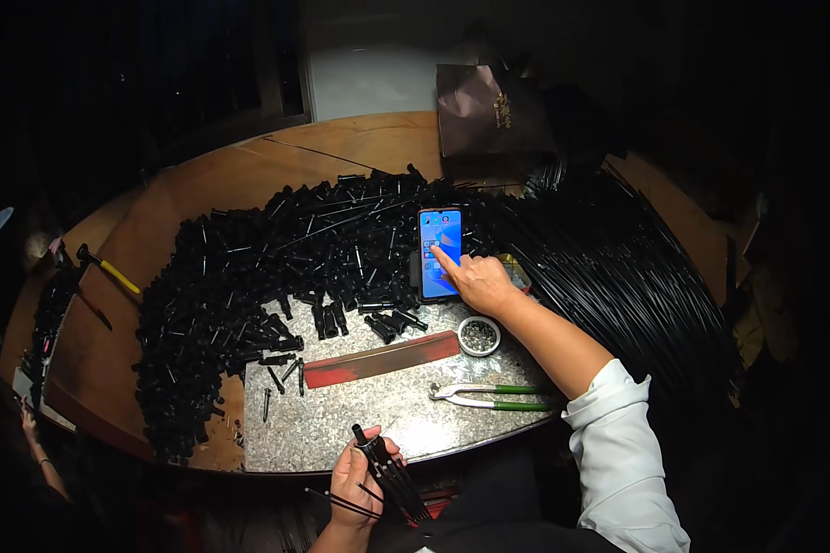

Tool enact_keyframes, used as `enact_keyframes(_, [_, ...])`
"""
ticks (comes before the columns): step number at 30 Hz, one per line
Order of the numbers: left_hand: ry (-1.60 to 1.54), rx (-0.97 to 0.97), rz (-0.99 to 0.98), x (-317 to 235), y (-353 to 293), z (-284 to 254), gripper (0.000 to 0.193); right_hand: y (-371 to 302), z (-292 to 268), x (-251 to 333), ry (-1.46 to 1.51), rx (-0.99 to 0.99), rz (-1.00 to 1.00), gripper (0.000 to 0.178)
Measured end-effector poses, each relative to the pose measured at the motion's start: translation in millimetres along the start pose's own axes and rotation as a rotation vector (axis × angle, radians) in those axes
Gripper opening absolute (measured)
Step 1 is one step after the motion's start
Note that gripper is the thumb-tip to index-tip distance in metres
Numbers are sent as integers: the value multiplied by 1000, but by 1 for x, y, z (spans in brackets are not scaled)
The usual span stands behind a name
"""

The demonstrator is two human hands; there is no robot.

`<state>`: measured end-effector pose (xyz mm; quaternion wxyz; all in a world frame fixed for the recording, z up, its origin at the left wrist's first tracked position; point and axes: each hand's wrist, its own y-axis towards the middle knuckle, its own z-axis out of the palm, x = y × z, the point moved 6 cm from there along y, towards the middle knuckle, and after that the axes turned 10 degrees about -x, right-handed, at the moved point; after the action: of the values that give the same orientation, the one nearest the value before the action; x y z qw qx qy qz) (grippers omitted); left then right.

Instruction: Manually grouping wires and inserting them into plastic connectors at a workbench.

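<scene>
Partly, the right hand (481, 282) hides the phone (443, 230).

The view comes from the person's head, through the left of two side-by-side fisheye cameras, looking down and forward across the table (369, 138) from behind its near edge. It is close, yet so wide that the table's far edge and left edge both fit, bowed, while its near edge curves below mid-frame.
</scene>
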<state>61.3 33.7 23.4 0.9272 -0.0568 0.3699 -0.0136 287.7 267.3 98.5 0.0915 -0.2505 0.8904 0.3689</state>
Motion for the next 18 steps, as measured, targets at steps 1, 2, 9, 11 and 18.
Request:
enact_keyframes(1, [-2, 0, 0, 0, 0, 0, 35, 0, 0, 0, -3, -1, 3, 50])
enact_keyframes(2, [-2, -1, -1, 0, 0, 0, 35, -1, -1, 0, -5, -1, 6, 51])
enact_keyframes(9, [9, -6, 1, 0, 0, 1, 36, -9, -1, -8, -34, 24, 0, 58])
enact_keyframes(11, [28, 2, 10, -1, 0, 2, 37, -12, -4, -9, 22, 18, -10, 62])
enact_keyframes(18, [35, -8, 16, 1, 0, 1, 38, -20, -1, -6, 81, 79, -101, 61])
